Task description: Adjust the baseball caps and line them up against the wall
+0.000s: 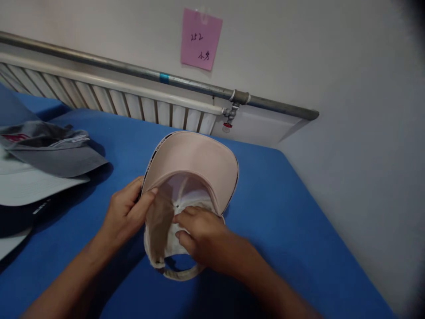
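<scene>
A pale pink baseball cap (194, 157) is tilted with its inside toward me, brim up and the back strap at the bottom. My left hand (128, 210) pinches the cap's left edge where brim meets crown, thumb inside and the other fingers behind. Inside the crown, my right hand (202, 237) reaches in over the right edge, its fingers bent and touching the lining. Thumb and fingertips of that hand stand apart, with nothing visible between them. The outside of the crown is hidden.
Stacked caps lie at the left, a grey cap (63, 155) on top of white and dark ones. Beneath everything is a blue table (275, 199). A white radiator (116, 102), a metal pipe (133, 68) with a red-handled valve (228, 125), and a pink note (201, 40) are along the wall.
</scene>
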Demonstrator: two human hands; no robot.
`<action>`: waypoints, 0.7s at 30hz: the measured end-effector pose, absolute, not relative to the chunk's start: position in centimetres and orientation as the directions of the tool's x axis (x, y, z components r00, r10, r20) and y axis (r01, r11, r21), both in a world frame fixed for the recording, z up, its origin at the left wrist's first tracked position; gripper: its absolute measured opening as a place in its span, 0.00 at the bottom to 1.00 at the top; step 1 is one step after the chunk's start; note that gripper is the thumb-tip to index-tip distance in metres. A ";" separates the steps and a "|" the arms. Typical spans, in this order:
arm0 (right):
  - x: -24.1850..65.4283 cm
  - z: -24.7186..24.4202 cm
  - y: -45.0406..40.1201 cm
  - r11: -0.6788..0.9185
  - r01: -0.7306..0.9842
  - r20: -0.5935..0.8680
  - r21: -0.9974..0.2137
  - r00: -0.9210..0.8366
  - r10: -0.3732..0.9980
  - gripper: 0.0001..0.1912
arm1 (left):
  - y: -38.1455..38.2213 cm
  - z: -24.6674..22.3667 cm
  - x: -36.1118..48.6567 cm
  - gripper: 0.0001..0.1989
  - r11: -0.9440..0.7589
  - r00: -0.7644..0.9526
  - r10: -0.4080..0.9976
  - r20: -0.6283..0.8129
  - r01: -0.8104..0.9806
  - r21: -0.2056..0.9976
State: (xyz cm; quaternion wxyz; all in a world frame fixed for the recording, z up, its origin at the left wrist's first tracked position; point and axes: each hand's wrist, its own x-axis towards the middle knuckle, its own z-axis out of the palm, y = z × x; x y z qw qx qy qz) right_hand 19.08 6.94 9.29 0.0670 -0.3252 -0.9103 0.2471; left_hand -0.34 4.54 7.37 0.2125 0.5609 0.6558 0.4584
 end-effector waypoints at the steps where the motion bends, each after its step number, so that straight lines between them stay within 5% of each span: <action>1: 19.5 10.2 6.6 0.671 0.505 0.026 -0.543 -0.789 0.614 0.10 | 4.6 7.3 -0.5 0.12 -0.025 -0.311 0.926 0.214 0.516 0.856; 4: 21.1 12.6 6.3 0.678 0.374 0.409 -0.633 -0.582 0.703 0.10 | 5.0 7.1 -1.4 0.14 0.029 -0.386 0.909 0.154 0.429 0.903; 6: 22.2 13.1 7.2 0.710 0.438 0.644 -0.551 -0.318 0.696 0.12 | 5.3 6.9 -2.0 0.15 0.059 -0.418 0.902 0.106 0.363 0.930; 8: 23.1 12.7 8.7 0.747 0.539 0.783 -0.389 -0.233 0.576 0.18 | 5.5 6.6 -2.7 0.16 0.084 -0.431 0.900 0.055 0.297 0.951; 14: 24.1 11.0 11.5 0.794 0.595 0.782 -0.124 -0.433 0.448 0.29 | 5.5 7.1 -3.2 0.16 0.177 -0.345 0.927 -0.151 0.047 0.983; 21: 24.2 11.8 10.9 0.847 0.520 0.626 -0.106 -0.627 0.463 0.18 | 5.1 7.1 -3.4 0.14 0.325 -0.087 0.938 -0.334 -0.106 0.940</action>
